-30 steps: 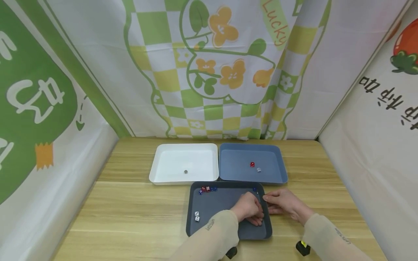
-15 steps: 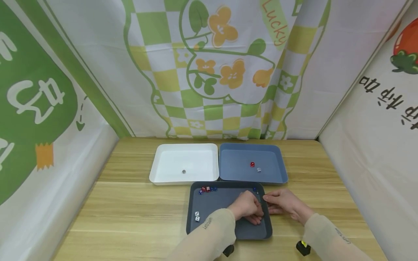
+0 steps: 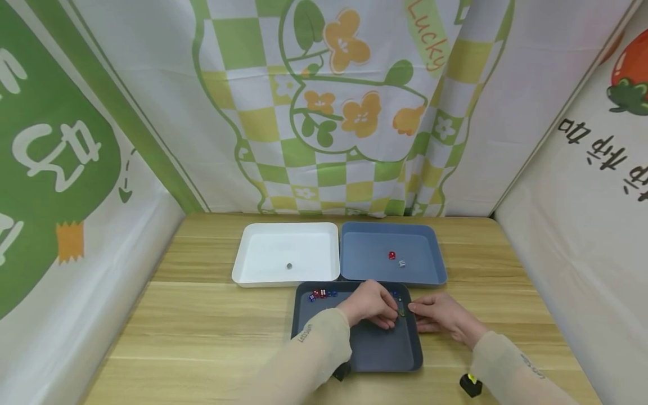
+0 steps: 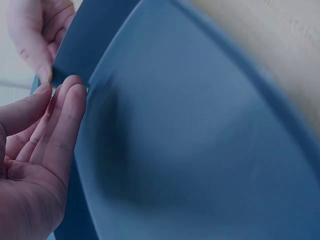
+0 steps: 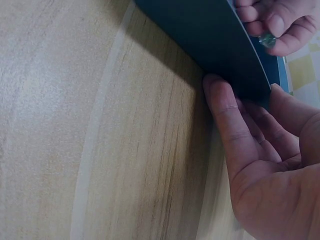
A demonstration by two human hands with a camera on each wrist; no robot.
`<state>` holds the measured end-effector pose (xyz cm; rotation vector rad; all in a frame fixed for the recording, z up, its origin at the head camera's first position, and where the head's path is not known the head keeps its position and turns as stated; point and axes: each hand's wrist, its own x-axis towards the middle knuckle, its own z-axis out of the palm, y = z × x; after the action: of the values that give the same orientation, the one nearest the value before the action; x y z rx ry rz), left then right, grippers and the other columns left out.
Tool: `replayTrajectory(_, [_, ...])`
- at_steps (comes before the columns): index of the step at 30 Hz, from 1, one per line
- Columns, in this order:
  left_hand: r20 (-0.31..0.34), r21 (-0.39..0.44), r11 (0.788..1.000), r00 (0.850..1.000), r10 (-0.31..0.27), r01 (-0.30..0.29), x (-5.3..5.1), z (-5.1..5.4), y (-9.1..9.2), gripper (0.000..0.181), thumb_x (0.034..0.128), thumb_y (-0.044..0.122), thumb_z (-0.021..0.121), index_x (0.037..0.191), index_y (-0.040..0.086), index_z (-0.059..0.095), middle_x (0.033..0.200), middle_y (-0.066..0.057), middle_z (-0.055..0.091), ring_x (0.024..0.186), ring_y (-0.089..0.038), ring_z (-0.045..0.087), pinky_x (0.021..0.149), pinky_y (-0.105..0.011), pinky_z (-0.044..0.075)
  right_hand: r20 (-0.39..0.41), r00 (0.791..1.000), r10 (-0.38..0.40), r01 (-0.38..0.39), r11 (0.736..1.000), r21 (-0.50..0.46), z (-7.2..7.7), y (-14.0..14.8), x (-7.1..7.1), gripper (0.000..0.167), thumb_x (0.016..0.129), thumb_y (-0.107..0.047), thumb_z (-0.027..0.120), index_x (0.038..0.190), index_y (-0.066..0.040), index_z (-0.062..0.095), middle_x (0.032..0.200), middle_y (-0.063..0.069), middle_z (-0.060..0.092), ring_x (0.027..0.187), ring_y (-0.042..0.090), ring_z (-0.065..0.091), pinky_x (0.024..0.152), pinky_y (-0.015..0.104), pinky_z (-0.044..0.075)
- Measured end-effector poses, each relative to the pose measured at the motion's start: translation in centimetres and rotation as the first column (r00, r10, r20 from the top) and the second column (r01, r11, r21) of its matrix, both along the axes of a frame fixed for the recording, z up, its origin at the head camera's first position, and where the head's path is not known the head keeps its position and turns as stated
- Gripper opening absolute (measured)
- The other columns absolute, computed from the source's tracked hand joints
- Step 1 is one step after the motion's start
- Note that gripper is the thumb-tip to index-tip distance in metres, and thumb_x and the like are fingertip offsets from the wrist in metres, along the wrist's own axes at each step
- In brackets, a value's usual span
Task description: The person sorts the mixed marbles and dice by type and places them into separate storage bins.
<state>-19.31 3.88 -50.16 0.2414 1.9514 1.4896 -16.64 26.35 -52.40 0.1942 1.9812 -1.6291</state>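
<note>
One small, greenish, clear bead (image 5: 267, 39) is sitting right at the fingertips of the left hand (image 3: 374, 306), near the right wall of the dark tray (image 3: 385, 351); from my remote post I am seeing it best in the right wrist view. Elsewhere in that tray, red and blue dice (image 3: 322, 293) are clustering at the far left corner, and a small blue piece (image 3: 395, 293) is lying by the far right one. Just beyond, the white tray (image 3: 273, 244) is holding a tiny round piece (image 3: 289, 266), while the blue tray (image 3: 364, 247) is carrying a red die (image 3: 392, 255) and a pale die (image 3: 402, 264). All three trays are resting on a wood-grain surface (image 3: 202, 337), and behind it a green-and-yellow checked curtain (image 3: 329, 174) is hanging. The left fingers are bending over the dark tray with the thumb close to them, but I am not managing to tell whether they are pinching the bead or only touching it. The right hand (image 3: 445, 316) is gripping the dark tray's right edge, thumb at the rim, fingers against the outer wall.
</note>
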Motion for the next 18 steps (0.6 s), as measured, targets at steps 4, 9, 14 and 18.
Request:
replayTrajectory(4, [-0.004, -0.001, 1.000, 1.000, 0.006, -0.006, -0.8, 0.3, -0.9, 0.016, 0.0882, -0.006, 0.074, 0.104, -0.010, 0.074, 0.080, -0.016, 0.075, 0.073, -0.029, 0.077, 0.070, -0.042, 0.066, -0.007, 1.000, -0.009, 0.009, 1.000, 0.011, 0.0, -0.1, 0.0, 0.045, 0.102, -0.017, 0.066, 0.131, 0.016, 0.059, 0.105, 0.017, 0.075, 0.090, 0.022, 0.075, 0.080, 0.039, 0.065])
replayTrajectory(9, [-0.028, 0.000, 1.000, 0.999, 0.029, -0.029, -1.8, 0.9, -2.5, 0.019, 0.0888, -0.005, 0.074, 0.107, -0.010, 0.073, 0.082, -0.015, 0.075, 0.075, -0.029, 0.077, 0.072, -0.042, 0.066, -0.009, 1.000, -0.004, 0.004, 1.000, 0.005, 0.1, -0.1, 0.1, 0.044, 0.102, -0.016, 0.065, 0.130, 0.018, 0.059, 0.105, 0.019, 0.075, 0.088, 0.022, 0.075, 0.079, 0.040, 0.065])
replayTrajectory(14, [-0.071, -0.002, 0.996, 0.994, 0.085, -0.086, -3.2, 1.4, -4.2, 0.019, 0.0883, -0.003, 0.074, 0.107, -0.009, 0.073, 0.084, -0.016, 0.075, 0.076, -0.030, 0.076, 0.075, -0.045, 0.065, -0.016, 1.000, 0.013, -0.013, 1.000, -0.006, -0.1, 0.0, 0.0, 0.042, 0.102, -0.015, 0.064, 0.128, 0.019, 0.059, 0.103, 0.018, 0.075, 0.087, 0.021, 0.074, 0.079, 0.039, 0.065])
replayTrajectory(18, [-0.101, 0.006, 0.993, 0.988, 0.121, -0.121, -4.5, 2.0, -6.0, 0.022, 0.0889, -0.002, 0.073, 0.110, -0.010, 0.072, 0.085, -0.018, 0.075, 0.075, -0.028, 0.076, 0.074, -0.043, 0.066, -0.017, 1.000, 0.017, -0.017, 1.000, -0.008, -0.2, 0.1, 0.0, 0.042, 0.102, -0.015, 0.064, 0.127, 0.018, 0.060, 0.101, 0.016, 0.075, 0.086, 0.021, 0.073, 0.079, 0.039, 0.065])
